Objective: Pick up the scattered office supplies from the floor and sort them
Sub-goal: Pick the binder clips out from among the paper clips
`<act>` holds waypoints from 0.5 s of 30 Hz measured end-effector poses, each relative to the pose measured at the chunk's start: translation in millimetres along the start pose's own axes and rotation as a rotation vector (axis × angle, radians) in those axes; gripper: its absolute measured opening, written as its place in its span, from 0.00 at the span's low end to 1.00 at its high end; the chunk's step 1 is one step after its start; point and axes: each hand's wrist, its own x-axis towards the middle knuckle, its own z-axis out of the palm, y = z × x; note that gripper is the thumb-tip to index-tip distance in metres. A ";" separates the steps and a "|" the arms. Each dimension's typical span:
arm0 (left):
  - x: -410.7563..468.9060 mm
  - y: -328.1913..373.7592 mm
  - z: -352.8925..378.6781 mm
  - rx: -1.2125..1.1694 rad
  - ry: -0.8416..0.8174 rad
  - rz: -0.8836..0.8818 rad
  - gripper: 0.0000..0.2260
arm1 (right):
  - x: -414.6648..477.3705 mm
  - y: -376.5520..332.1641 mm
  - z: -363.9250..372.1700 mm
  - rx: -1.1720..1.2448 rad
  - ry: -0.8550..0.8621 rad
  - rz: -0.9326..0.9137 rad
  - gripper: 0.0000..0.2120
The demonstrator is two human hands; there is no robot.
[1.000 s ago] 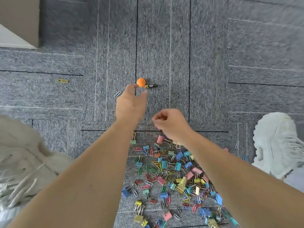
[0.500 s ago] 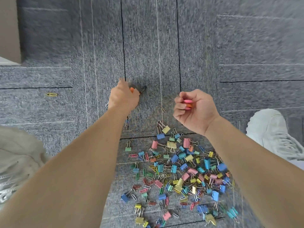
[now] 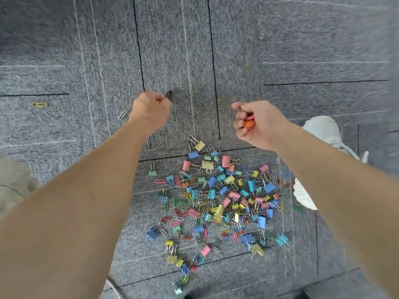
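Grey carpet tiles (image 3: pixel 280 39) underfoot, dark seams between them. Gathering step, by the look of it, with sorting hardly begun.

Left hand (image 3: pixel 149 108) fisted, knuckles up, with a sliver of a small orange piece (image 3: pixel 158 102) showing between curled fingers. Apparently gripped, though mostly hidden. Just beyond its knuckles, a small dark object (image 3: pixel 168 93) on the carpet. Just to its outer side, a silver paper clip (image 3: pixel 122 115). Well out to that same side, a yellow paper clip (image 3: pixel 39 104).

Right hand (image 3: pixel 259 124) curled round a round orange piece (image 3: pixel 249 124), with a pink piece (image 3: pixel 250 115) above it.

Between the two forearms and nearer the body than both hands, the main heap of binder clips and paper clips (image 3: pixel 220 197).

Next, probably: lifting the left catch clear of the carpet, then pooling like with like, without spilling from either fist.
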 end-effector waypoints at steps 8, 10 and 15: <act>-36.8 30.1 39.1 -0.031 -0.344 -0.086 0.20 | -57.5 22.1 -90.0 -0.417 0.273 -0.021 0.13; -47.6 37.7 53.7 -0.005 -0.383 -0.102 0.20 | -64.7 36.2 -110.2 -0.455 0.341 -0.005 0.14; -62.5 38.8 94.0 0.052 -0.446 -0.129 0.16 | -67.6 73.6 -162.7 -0.346 0.409 0.015 0.15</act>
